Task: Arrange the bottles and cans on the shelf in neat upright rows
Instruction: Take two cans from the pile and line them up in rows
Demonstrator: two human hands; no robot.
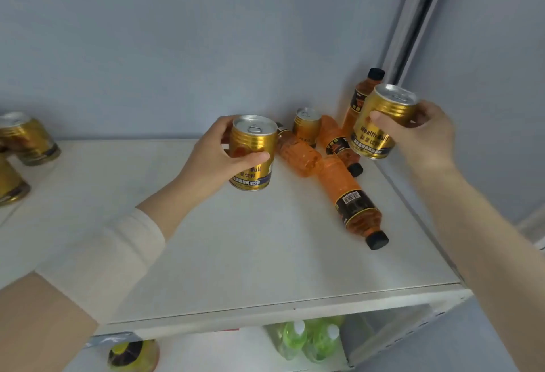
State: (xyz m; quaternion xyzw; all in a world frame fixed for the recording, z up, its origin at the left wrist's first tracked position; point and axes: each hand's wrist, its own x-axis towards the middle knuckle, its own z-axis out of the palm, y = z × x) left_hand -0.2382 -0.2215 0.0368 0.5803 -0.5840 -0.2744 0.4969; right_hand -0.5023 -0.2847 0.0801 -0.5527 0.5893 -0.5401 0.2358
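Observation:
My left hand (213, 154) grips a gold can (253, 147) upright above the middle of the white shelf top (236, 247). My right hand (424, 135) holds a second gold can (383, 118), tilted, above the back right corner. Behind them a third gold can (306, 123) stands upright near the wall. Three orange bottles with black caps lie on their sides: one (299, 150) by my left hand's can, one (339, 143) further right, one (351, 200) pointing toward the front. Another orange bottle (361, 97) stands upright at the back right, partly hidden by the right can.
Two more gold cans (28, 138) (8, 182) stand at the far left edge of the shelf. Below the shelf top, green bottles (306, 339) and a yellow-lidded item (132, 354) sit on a lower level. A blue wall runs behind, with a metal rail (413, 17) at the right.

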